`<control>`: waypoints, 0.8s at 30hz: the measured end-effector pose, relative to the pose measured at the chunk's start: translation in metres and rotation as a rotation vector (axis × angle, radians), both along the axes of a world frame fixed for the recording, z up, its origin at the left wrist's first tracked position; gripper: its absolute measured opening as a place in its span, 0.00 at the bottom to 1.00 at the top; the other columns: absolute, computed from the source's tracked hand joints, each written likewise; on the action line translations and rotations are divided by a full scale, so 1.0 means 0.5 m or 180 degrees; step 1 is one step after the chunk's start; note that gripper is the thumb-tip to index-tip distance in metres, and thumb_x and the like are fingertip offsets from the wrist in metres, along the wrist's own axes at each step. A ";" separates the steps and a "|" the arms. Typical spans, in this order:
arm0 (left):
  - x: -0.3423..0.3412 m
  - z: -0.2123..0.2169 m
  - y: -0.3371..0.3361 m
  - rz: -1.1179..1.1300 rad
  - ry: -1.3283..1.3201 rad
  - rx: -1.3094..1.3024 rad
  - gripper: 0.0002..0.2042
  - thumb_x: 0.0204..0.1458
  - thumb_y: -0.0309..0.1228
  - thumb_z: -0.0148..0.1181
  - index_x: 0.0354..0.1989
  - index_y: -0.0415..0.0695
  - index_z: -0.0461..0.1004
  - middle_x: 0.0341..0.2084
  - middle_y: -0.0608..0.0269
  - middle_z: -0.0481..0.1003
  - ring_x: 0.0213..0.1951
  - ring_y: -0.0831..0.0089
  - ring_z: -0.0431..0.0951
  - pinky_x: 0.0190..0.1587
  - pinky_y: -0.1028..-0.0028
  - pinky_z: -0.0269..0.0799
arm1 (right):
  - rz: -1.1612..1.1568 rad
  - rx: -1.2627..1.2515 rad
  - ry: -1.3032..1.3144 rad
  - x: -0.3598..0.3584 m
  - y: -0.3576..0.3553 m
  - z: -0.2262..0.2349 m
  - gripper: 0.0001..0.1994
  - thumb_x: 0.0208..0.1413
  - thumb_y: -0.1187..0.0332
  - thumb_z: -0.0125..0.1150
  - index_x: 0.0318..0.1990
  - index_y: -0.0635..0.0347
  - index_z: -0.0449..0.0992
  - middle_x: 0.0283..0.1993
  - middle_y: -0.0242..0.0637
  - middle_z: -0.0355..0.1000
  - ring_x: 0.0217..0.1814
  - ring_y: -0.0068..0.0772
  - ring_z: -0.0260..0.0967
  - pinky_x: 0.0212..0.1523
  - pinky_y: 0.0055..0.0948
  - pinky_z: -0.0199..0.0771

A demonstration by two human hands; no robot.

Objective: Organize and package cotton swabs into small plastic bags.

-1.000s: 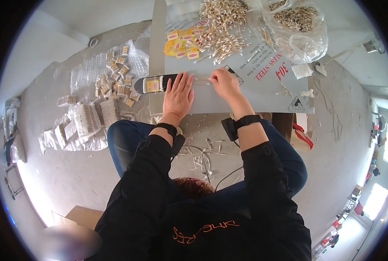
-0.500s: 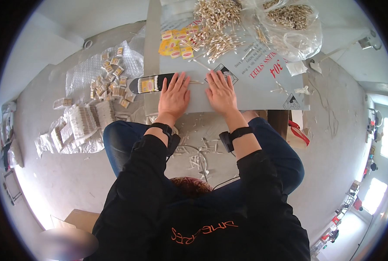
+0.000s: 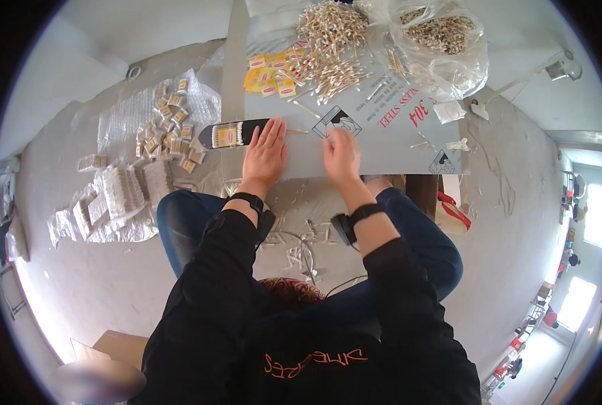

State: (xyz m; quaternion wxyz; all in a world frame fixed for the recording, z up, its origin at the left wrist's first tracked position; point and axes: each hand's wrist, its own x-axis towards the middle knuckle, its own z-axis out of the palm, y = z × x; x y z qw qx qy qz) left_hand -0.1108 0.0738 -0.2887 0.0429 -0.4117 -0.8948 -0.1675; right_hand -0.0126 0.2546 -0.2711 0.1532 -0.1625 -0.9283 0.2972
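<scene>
My left hand (image 3: 266, 155) lies flat with fingers stretched over the right end of a black paddle-shaped board (image 3: 249, 128) on the table. A pack of cotton swabs (image 3: 228, 134) with a yellow label sits in a row on that board, left of my fingertips. One loose swab (image 3: 297, 131) points out to the right of this hand. My right hand (image 3: 342, 156) is closed near the table's front edge, fingers curled under; whatever they may hold is hidden. Another loose swab (image 3: 305, 109) lies farther back, between the hands.
A large swab heap (image 3: 331, 30) and yellow labels (image 3: 271, 71) cover the table's back. Beside them stands a clear bag of swabs (image 3: 442, 40). Filled small packs (image 3: 169, 128) lie on bubble wrap at the left. Red-handled scissors (image 3: 454, 210) are at the right, below the table edge.
My right hand has gone from lying flat with fingers spread to curled closed. My left hand stays flat on the board. The whole view has shifted slightly.
</scene>
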 end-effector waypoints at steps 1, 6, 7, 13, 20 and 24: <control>0.000 0.002 0.002 -0.0012 -0.0012 -0.0009 0.25 0.60 0.35 0.47 0.66 0.44 0.58 0.67 0.61 0.57 0.68 0.66 0.56 0.69 0.60 0.49 | -0.0588 -0.0072 -0.0065 -0.028 0.007 0.009 0.12 0.50 0.73 0.61 0.44 0.57 0.74 0.45 0.39 0.72 0.52 0.47 0.67 0.53 0.40 0.68; 0.001 0.017 0.010 -0.0031 -0.0071 0.0006 0.25 0.60 0.34 0.46 0.67 0.44 0.58 0.67 0.60 0.57 0.68 0.66 0.57 0.69 0.61 0.50 | -0.0396 0.0236 0.0122 -0.115 0.028 0.011 0.06 0.50 0.75 0.60 0.36 0.56 0.76 0.39 0.39 0.71 0.47 0.47 0.68 0.48 0.43 0.69; 0.003 0.021 0.013 -0.0050 -0.0080 -0.0012 0.25 0.60 0.34 0.47 0.67 0.45 0.58 0.67 0.59 0.57 0.68 0.66 0.57 0.69 0.61 0.50 | -0.0214 0.0276 0.0046 -0.123 0.030 0.005 0.05 0.49 0.76 0.60 0.35 0.56 0.77 0.38 0.39 0.71 0.47 0.47 0.68 0.47 0.42 0.70; 0.001 0.024 0.005 -0.0071 -0.0114 0.0037 0.26 0.59 0.34 0.47 0.67 0.46 0.58 0.67 0.59 0.57 0.68 0.65 0.57 0.69 0.60 0.50 | 0.0651 -0.0100 0.0047 -0.112 -0.004 -0.005 0.08 0.48 0.76 0.59 0.37 0.55 0.78 0.35 0.40 0.71 0.45 0.46 0.69 0.45 0.40 0.71; 0.001 0.024 0.009 -0.0056 -0.0075 -0.0154 0.25 0.60 0.36 0.46 0.66 0.45 0.59 0.68 0.60 0.56 0.68 0.66 0.56 0.69 0.61 0.49 | -0.0183 0.0644 0.0395 -0.195 0.025 0.037 0.08 0.47 0.74 0.62 0.37 0.55 0.78 0.42 0.36 0.71 0.49 0.43 0.68 0.48 0.38 0.71; 0.005 0.020 0.012 -0.0054 -0.0090 -0.0201 0.26 0.60 0.36 0.47 0.67 0.44 0.58 0.68 0.60 0.55 0.68 0.66 0.55 0.69 0.61 0.48 | -0.0043 0.0906 -0.0222 -0.218 0.046 0.042 0.05 0.49 0.71 0.63 0.34 0.55 0.77 0.42 0.34 0.69 0.51 0.39 0.67 0.48 0.36 0.71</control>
